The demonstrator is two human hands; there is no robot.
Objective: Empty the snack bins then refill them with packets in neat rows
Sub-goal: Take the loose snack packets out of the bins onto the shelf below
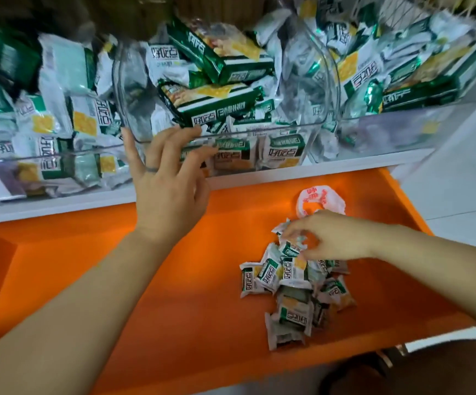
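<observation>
Head view: rests left hand (168, 192), fingers spread wide, against front wall of middle clear bin (273, 128), crammed with green-and-white packets (216, 101), on white shelf (259, 175). Pinches small packet (289, 248) in right hand (333, 235), fingers curled narrow, atop loose pile (290, 295) on orange surface (174, 280) below.

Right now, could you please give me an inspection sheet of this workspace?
Surface: orange surface below a white shelf.
Job's things: left bin, middle bin and right bin, clear, holding jumbled packets; pile of packets on the orange surface.
Clutter: crumpled white bag with red print, behind the pile.
Hands: left hand spread on the middle bin's front; right hand curled over the pile, grip unclear.
Cables: nothing seen.
Surroundings: wire basket upper right.
</observation>
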